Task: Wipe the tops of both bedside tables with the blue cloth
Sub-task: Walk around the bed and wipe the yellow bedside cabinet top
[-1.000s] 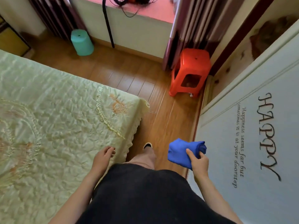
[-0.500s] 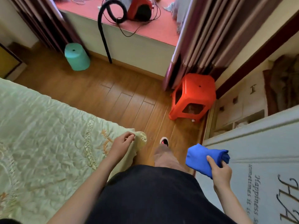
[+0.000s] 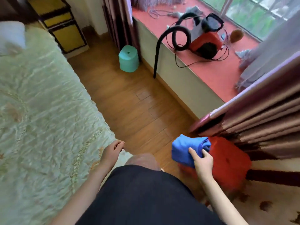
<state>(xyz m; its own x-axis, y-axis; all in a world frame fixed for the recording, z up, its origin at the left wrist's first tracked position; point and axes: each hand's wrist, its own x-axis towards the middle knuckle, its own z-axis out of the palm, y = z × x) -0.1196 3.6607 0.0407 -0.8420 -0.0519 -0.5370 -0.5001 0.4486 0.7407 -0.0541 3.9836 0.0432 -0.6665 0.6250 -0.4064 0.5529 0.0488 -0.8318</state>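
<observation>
The blue cloth [image 3: 186, 150] is bunched up in my right hand [image 3: 202, 161], held at waist height in front of a red plastic stool. My left hand [image 3: 112, 153] rests at the corner of the pale green quilted bedspread [image 3: 40, 111], fingers curled and holding nothing I can make out. A bedside table [image 3: 63, 28] with yellow drawer fronts and a dark frame stands far off at the top left, beside the head of the bed. Its top is cut off by the frame edge.
A wooden floor strip [image 3: 129, 103] runs between the bed and a low window ledge [image 3: 211, 69] carrying a red vacuum cleaner [image 3: 204, 43] with a black hose. A teal stool [image 3: 129, 58] stands near the curtain. The red stool [image 3: 227, 161] and hanging curtains [image 3: 267, 114] are close on my right.
The view has swung left and moved forward around the bed corner. The white wardrobe door has left the frame, the red stool is now right beside my cloth hand, and the bedside table has appeared.
</observation>
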